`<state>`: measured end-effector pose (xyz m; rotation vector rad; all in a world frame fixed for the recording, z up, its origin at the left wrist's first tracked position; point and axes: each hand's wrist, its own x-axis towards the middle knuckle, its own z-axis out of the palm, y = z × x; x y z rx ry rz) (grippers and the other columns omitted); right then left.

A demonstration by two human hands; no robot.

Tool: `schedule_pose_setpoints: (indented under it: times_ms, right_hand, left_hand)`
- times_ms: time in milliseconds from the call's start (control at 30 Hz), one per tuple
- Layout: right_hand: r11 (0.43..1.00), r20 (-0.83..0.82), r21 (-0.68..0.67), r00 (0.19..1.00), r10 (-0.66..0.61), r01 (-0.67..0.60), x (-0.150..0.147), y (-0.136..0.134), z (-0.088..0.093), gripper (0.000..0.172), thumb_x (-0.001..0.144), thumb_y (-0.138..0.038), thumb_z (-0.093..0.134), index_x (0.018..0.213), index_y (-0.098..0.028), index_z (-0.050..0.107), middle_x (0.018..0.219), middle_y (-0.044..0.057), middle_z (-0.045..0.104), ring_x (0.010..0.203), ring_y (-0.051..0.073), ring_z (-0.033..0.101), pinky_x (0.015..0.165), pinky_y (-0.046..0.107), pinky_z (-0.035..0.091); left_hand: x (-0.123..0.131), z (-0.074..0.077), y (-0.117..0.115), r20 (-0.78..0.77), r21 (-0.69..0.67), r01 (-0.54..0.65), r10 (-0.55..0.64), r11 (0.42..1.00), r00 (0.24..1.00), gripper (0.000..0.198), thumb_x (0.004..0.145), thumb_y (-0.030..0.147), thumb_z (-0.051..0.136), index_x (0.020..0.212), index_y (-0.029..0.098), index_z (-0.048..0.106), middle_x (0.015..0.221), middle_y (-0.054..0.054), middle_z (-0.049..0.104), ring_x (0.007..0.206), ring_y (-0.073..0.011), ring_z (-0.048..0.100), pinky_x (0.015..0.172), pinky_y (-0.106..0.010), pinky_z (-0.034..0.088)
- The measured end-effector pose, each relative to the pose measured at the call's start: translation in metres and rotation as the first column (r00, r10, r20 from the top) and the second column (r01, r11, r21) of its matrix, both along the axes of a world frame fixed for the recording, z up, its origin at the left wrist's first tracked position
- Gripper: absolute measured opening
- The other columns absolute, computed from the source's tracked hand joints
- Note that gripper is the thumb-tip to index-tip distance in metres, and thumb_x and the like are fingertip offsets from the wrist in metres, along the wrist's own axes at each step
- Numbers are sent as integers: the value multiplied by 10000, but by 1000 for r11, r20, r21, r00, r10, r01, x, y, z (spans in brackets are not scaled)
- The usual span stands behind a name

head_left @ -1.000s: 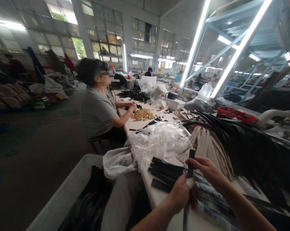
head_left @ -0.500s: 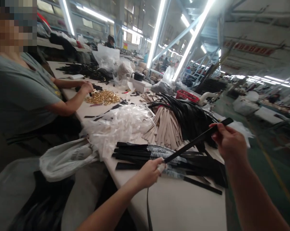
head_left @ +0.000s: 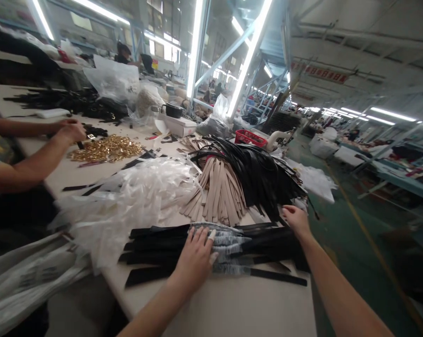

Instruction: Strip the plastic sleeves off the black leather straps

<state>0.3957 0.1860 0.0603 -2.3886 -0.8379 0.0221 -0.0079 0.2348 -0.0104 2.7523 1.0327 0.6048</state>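
Observation:
On the table, several black straps point(head_left: 148, 257) lie side by side, their middles wrapped in clear plastic film point(head_left: 229, 245). My left hand point(head_left: 195, 252) rests flat over them with fingers stretched, one finger bound in white tape. My right hand point(head_left: 297, 222) is at the table's right side, its thumb and fingers closed beside the lower ends of a heap of loose black straps point(head_left: 264, 173). Whatever those fingers pinch is too small to make out. A fan of beige strips point(head_left: 222, 192) lies just beyond the wrapped straps.
Left of the beige strips is a pile of white plastic sleeves point(head_left: 155, 182). Gold metal buckles point(head_left: 109, 148) are heaped near a co-worker's hands point(head_left: 69, 131). A red basket point(head_left: 250, 137) and a white box point(head_left: 178, 125) stand farther back. A white sack point(head_left: 36, 276) hangs at the table's near left edge.
The black strap stretched between both hands is no longer held up. My left hand has come down flat onto the wrapped straps; my right hand has lowered toward the loose strap heap. The view has swung right.

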Motion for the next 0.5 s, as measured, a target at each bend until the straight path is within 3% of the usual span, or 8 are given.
schedule_pose_setpoints:
  times_ms: [133,233,300,400,500]
  right_hand:
    - [975,-144,-184,985,97,-122,5,75,-38,233,911,-367,652,962,-141,681,1036,54,707,990,206,662,926,421,515]
    - [954,-218,-261,972,88,-145,0,107,-61,213,880,-322,699,957,-125,681,1065,76,694,1041,223,647,948,436,506]
    - [955,-251,-260,965,75,-142,-3,116,-66,176,849,-270,728,918,-114,684,1044,90,696,1063,239,639,967,457,489]
    - [980,-303,-144,949,89,-138,0,119,-50,133,744,-142,790,821,-88,696,890,133,704,1032,295,649,934,467,481]
    - [988,-392,99,908,151,-122,5,106,-16,189,740,-142,790,902,-93,706,741,86,683,816,254,685,759,405,532]
  left_hand:
    - [14,-30,-19,82,68,-10,4,998,997,565,958,310,482,1498,188,374,1558,-110,394,1462,-287,291,1201,-483,222]
    - [10,-33,-23,102,44,1,-5,999,995,607,950,296,490,1527,202,324,1587,-92,343,1478,-287,256,1210,-485,222]
    - [7,-29,-22,113,-5,21,-20,1000,993,631,943,321,503,1533,210,311,1595,-86,327,1483,-289,246,1215,-486,220]
    - [4,-26,-21,132,-82,42,-31,996,991,653,940,345,507,1540,204,293,1604,-90,305,1489,-297,227,1220,-494,206]
    - [2,-24,-21,191,-154,64,-34,986,981,649,938,350,515,1537,220,303,1604,-87,305,1489,-303,226,1222,-503,193]
